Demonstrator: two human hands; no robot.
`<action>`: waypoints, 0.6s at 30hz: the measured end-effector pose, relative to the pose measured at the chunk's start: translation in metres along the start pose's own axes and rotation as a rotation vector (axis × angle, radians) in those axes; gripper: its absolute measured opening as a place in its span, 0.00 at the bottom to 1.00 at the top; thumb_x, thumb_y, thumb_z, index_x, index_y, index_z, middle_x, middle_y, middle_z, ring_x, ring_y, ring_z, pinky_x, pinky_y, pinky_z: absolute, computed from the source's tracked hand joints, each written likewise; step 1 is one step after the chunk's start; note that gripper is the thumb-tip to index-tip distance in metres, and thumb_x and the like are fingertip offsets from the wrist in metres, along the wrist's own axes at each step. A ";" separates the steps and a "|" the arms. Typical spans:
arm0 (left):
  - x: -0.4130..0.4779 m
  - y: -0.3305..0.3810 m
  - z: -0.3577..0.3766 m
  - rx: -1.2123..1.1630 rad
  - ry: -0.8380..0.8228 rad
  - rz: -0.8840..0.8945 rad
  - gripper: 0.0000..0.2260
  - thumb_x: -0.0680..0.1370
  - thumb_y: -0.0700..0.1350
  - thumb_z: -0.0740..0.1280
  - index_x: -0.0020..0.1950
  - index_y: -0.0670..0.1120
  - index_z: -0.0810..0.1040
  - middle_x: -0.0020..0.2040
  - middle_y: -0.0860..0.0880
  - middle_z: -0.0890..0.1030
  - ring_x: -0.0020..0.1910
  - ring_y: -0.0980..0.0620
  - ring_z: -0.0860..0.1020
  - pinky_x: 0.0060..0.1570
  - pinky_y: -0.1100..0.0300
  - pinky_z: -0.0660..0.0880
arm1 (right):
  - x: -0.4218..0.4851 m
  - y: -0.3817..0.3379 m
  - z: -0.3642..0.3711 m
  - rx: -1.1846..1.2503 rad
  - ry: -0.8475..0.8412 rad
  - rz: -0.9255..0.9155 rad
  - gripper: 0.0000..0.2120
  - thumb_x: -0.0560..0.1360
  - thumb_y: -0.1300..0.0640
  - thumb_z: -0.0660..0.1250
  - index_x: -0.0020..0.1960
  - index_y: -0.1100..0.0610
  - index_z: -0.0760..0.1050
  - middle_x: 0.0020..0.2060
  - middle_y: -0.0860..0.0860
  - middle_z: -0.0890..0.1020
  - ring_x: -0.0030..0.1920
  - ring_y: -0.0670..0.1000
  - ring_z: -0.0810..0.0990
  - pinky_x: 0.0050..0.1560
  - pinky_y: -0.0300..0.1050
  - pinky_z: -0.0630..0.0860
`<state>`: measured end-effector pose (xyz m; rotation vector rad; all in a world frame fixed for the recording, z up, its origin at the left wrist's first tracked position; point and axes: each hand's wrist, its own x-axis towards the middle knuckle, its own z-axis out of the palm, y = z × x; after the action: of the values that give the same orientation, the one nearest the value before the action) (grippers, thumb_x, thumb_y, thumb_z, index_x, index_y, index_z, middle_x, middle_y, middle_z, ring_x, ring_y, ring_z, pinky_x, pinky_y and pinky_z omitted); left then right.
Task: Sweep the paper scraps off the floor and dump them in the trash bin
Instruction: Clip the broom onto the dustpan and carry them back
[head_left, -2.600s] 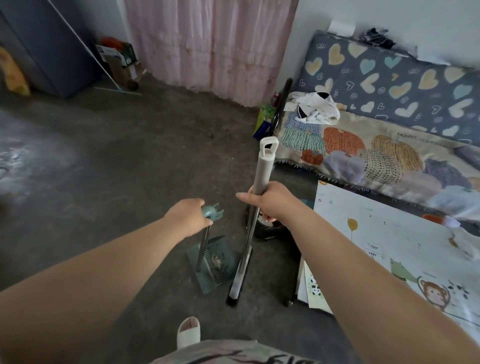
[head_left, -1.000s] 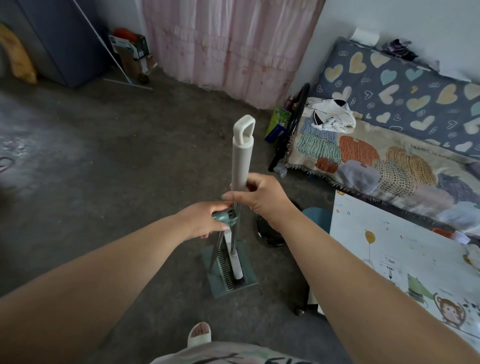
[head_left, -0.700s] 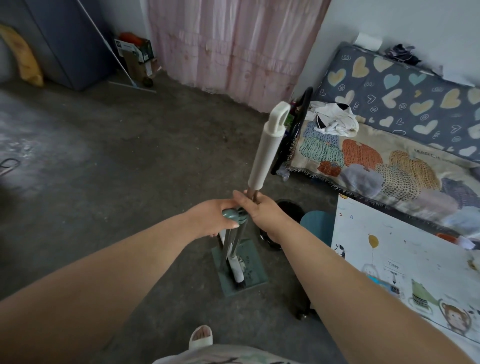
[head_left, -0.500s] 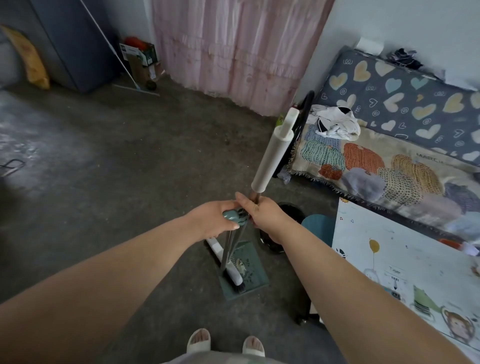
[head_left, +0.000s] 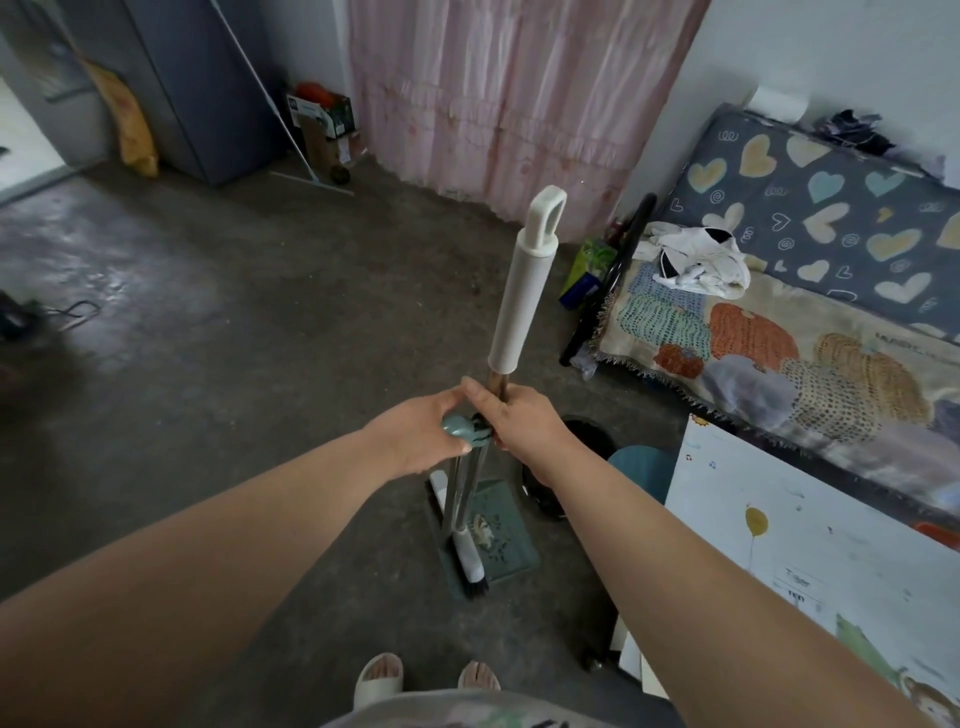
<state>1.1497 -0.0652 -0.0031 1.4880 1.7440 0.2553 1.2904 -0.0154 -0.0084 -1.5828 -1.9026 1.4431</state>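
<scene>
My left hand (head_left: 415, 441) grips the teal top of the dustpan handle. The green dustpan (head_left: 493, 540) stands on the grey floor below, with pale paper scraps (head_left: 483, 530) in its tray. My right hand (head_left: 519, 421) holds the broom shaft just under its long white grip (head_left: 524, 291). The broom stands nearly upright beside the dustpan handle, its white head and dark bristles (head_left: 470, 566) resting in the pan. A black round bin (head_left: 587, 441) sits on the floor right behind my right wrist, mostly hidden.
A low bed with a patterned blanket (head_left: 779, 358) fills the right side. A white illustrated board (head_left: 810, 561) lies at lower right. Pink curtain (head_left: 509, 93), grey cabinet (head_left: 208, 88) and boxes (head_left: 322, 124) stand at the back. My sandalled feet (head_left: 426, 680) are below the dustpan.
The broom and dustpan, apart at first, have been brought together. The broom handle has swung from tilted right back to nearly upright, and my right hand has slid down below the white grip.
</scene>
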 end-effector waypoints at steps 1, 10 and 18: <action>-0.001 0.005 0.003 -0.007 0.009 -0.007 0.26 0.78 0.46 0.65 0.74 0.56 0.63 0.41 0.48 0.80 0.31 0.53 0.75 0.32 0.59 0.73 | -0.001 0.001 -0.004 -0.006 0.004 -0.009 0.20 0.73 0.33 0.61 0.37 0.49 0.72 0.34 0.47 0.76 0.37 0.47 0.75 0.40 0.41 0.71; -0.001 0.036 0.022 0.025 0.063 -0.041 0.21 0.79 0.47 0.63 0.72 0.52 0.67 0.41 0.47 0.79 0.35 0.49 0.78 0.40 0.54 0.77 | -0.009 0.004 -0.028 -0.046 0.000 -0.047 0.25 0.72 0.33 0.63 0.46 0.55 0.81 0.42 0.51 0.82 0.44 0.48 0.80 0.43 0.40 0.76; 0.000 0.043 0.034 -0.059 0.165 -0.108 0.25 0.77 0.46 0.67 0.72 0.60 0.65 0.38 0.53 0.78 0.29 0.56 0.75 0.27 0.64 0.72 | -0.008 0.005 -0.049 -0.259 -0.109 -0.166 0.15 0.77 0.43 0.63 0.54 0.52 0.79 0.50 0.51 0.82 0.51 0.50 0.80 0.54 0.47 0.77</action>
<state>1.2039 -0.0645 0.0013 1.3573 1.9241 0.3785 1.3314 0.0015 0.0136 -1.4325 -2.3032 1.2804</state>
